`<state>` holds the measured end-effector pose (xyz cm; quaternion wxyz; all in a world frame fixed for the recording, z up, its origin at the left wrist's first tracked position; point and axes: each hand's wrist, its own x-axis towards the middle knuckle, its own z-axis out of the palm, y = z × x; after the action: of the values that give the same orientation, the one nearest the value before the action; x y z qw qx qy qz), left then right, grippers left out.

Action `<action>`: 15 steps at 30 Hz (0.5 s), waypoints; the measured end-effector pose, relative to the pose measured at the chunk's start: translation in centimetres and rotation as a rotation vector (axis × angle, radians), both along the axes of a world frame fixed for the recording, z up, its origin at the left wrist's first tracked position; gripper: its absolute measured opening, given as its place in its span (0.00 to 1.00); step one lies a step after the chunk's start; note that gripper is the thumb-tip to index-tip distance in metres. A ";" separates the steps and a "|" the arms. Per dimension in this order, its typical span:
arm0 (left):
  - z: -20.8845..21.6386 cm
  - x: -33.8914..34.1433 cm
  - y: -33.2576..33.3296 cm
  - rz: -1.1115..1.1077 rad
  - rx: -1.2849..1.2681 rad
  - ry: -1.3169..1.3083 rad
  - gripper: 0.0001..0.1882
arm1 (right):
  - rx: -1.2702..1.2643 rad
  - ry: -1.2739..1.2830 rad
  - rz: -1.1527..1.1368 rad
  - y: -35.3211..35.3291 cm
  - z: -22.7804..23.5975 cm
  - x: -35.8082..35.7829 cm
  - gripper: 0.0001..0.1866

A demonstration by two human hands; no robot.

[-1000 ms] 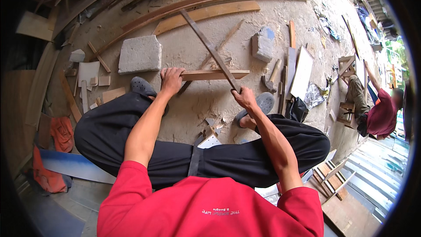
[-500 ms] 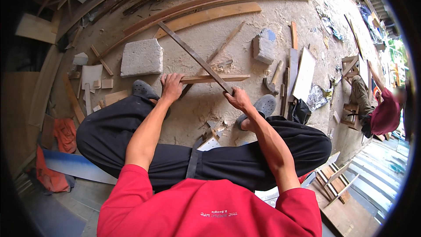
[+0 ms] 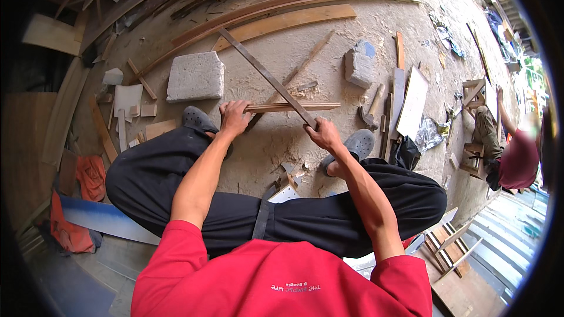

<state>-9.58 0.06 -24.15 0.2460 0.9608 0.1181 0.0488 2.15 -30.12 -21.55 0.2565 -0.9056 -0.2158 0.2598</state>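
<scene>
At the far left, an orange cloth [image 3: 91,179] lies beside a blue-and-white panel [image 3: 111,218]. Small wood offcuts are scattered on the dusty floor [image 3: 264,161], near a large whitish block [image 3: 195,77] with a chipped corner. Just below the block is the left grey clog [image 3: 198,117] on the person's foot.

The left hand [image 3: 235,118] has its fingers clamped on the left end of a narrow wooden board [image 3: 317,106], which runs level across to the right, between the person's feet. A long, dark flat bar [image 3: 265,76] slants over the board from upper left to lower right; whether the two touch there, I cannot tell. Beyond them, a thin wood strip [image 3: 309,60] slants the other way, its lower part passing behind the board. The right hand [image 3: 325,134] has its fingers closed around the near end of the bar, with the right grey clog [image 3: 359,142] close by.

Farther right stand a smaller block with a blue patch [image 3: 359,67] and a hammer-like tool with a wooden handle [image 3: 376,98]. Next come a white board [image 3: 412,103], a black plastic bag [image 3: 405,154] and crumpled silvery sheeting [image 3: 430,135]. At the far right, a co-worker in a dark red shirt [image 3: 520,161] sits beside a wooden frame [image 3: 472,161].
</scene>
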 end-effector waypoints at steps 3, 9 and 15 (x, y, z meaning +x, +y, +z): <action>-0.1 0.0 0.2 -0.001 -0.007 0.011 0.15 | 0.012 0.024 -0.013 0.4 0.2 -0.5 0.27; -0.1 0.0 0.2 -0.005 -0.005 0.018 0.16 | 0.025 0.071 -0.027 0.5 0.1 -0.9 0.25; 0.1 0.1 0.2 0.012 -0.022 0.032 0.16 | 0.057 0.080 -0.036 0.5 0.4 -1.3 0.23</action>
<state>-9.45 0.25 -24.09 0.2544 0.9580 0.1281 0.0334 0.87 -29.61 -21.17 0.2953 -0.8906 -0.1964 0.2848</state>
